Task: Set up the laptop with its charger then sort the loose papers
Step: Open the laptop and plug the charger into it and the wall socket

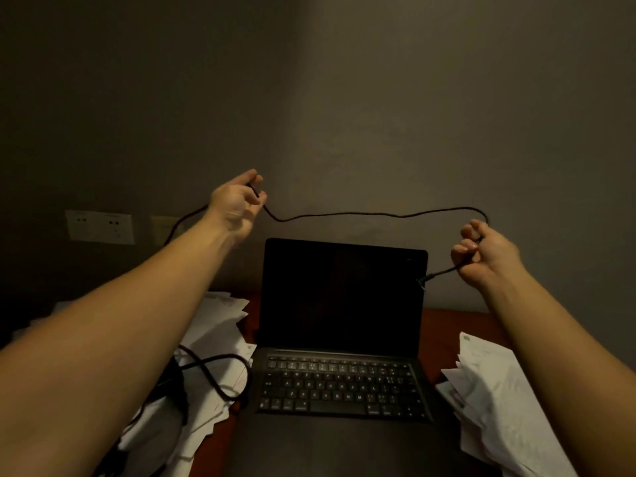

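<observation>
An open black laptop [340,325] with a dark screen stands on the reddish desk [447,321]. A thin black charger cable [371,214] hangs stretched in the air above the screen between both hands. My left hand [237,201] pinches it up at the left; my right hand [485,253] grips it near its plug end [422,281], which dangles by the screen's top right corner. More of the cable lies looped [220,376] on the papers left of the keyboard. Loose white papers are piled at the left [213,325] and at the right [488,390].
A white wall socket plate [99,227] sits on the dark wall at the left, with a smaller beige plate [165,228] beside it. The wall rises right behind the desk.
</observation>
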The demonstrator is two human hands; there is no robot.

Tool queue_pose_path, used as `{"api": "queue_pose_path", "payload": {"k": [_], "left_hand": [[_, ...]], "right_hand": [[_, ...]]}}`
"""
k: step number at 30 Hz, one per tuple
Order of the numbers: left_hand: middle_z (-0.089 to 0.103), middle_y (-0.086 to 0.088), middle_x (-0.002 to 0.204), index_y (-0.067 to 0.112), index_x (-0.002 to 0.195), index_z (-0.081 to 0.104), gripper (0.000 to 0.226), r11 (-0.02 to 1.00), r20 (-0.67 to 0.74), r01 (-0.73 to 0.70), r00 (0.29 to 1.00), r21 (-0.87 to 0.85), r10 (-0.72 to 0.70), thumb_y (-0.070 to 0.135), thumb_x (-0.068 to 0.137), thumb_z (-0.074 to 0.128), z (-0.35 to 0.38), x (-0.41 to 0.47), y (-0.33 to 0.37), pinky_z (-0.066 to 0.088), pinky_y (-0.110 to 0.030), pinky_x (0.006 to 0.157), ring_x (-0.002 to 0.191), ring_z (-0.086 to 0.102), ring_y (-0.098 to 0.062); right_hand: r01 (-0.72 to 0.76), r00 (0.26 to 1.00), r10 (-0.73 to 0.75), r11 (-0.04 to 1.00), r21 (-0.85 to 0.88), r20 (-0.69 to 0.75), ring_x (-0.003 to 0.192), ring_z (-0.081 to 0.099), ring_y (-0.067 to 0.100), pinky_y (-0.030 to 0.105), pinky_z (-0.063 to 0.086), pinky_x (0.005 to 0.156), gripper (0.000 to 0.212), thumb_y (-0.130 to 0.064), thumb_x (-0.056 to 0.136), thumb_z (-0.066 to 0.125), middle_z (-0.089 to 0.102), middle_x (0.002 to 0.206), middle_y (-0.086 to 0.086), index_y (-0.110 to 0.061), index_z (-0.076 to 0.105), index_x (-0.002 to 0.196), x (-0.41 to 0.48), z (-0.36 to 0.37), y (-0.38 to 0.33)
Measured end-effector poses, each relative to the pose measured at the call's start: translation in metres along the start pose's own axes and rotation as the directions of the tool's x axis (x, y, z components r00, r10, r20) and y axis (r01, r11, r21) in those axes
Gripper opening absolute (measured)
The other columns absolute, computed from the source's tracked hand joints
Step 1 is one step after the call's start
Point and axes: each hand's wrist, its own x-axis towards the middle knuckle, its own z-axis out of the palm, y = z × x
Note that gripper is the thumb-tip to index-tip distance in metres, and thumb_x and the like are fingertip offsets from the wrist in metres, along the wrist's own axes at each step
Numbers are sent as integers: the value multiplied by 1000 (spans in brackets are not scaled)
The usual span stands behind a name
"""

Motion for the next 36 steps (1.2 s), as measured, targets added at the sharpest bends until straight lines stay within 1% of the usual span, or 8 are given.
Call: {"api": "queue_pose_path", "payload": {"k": [4, 8, 11, 17, 23, 26, 30, 36], "left_hand": [[57, -19, 125, -6, 135, 55, 52, 899, 12, -43, 999, 436, 42, -18, 92, 30, 17, 34, -31, 48, -35, 95, 105, 56, -23], [59, -28, 122, 0, 94, 60, 41, -40, 207, -211, 975, 977, -79, 24, 105, 29, -3, 44, -44, 44, -42, 85, 99, 55, -37], [61, -26, 118, 2, 108, 65, 50, -240, 197, -177, 978, 954, 61, 35, 100, 29, -13, 42, -43, 41, -39, 77, 95, 56, -39], [63, -25, 118, 4, 109, 65, 48, -299, 207, -146, 961, 943, 182, 35, 101, 29, -26, 33, -34, 44, -45, 91, 102, 57, -41], [67, -16, 114, 16, 110, 71, 38, -223, 476, -426, 836, 877, 274, 35, 95, 41, 12, -30, -61, 44, -44, 90, 107, 57, -39], [71, -6, 107, 20, 103, 74, 34, -6, 566, -567, 823, 824, 33, 37, 96, 46, 27, -74, -97, 50, -38, 86, 100, 63, -28], [71, 6, 114, 27, 119, 71, 28, 153, 518, -506, 737, 849, -434, 40, 100, 55, 40, -134, -162, 52, -31, 92, 101, 65, -9], [74, -2, 92, 26, 101, 76, 26, 322, 448, -318, 728, 891, -520, 45, 98, 58, 50, -167, -213, 57, -36, 79, 80, 69, -13]], "right_hand": [[-16, 999, 14, 999, -40, -31, 32, 31, 7, 17, 30, 35, 15, -19, 108, 40, 54, 69, 0, -16, 55, 105, 11, -10, -4], [-54, 999, 53, 986, -160, -11, 34, 31, 7, 17, 31, 34, 19, -20, 108, 41, 50, 62, -1, -16, 52, 92, 15, -33, 3], [-120, 992, 127, 963, -242, 12, 33, 30, 4, 15, 30, 34, 15, -18, 107, 43, 44, 65, -2, -15, 52, 96, 12, -50, 11], [-218, 969, 245, 902, -373, 25, 32, 28, 3, 12, 26, 31, 21, -13, 107, 42, 41, 67, 0, -8, 57, 93, -15, -65, 31], [-367, 925, 378, 874, -320, -27, 56, 33, 8, 13, 35, 48, 22, -5, 103, 33, 43, 72, 3, -5, 52, 114, -25, -75, 50], [-382, 923, 385, 902, -202, -26, 67, 54, 15, 34, 62, 60, 19, -1, 104, 33, 53, 81, 10, -3, 51, 108, -32, -75, 57], [-396, 913, 408, 891, -224, 10, 104, 67, 30, 57, 52, 88, 25, 3, 105, 29, 63, 99, 18, -7, 46, 119, -44, -77, 66], [-356, 906, 424, 755, -550, -5, 47, 64, 4, 31, 47, 55, 35, -12, 108, 36, 70, 123, 7, -5, 49, 139, -41, -93, 74]]}}
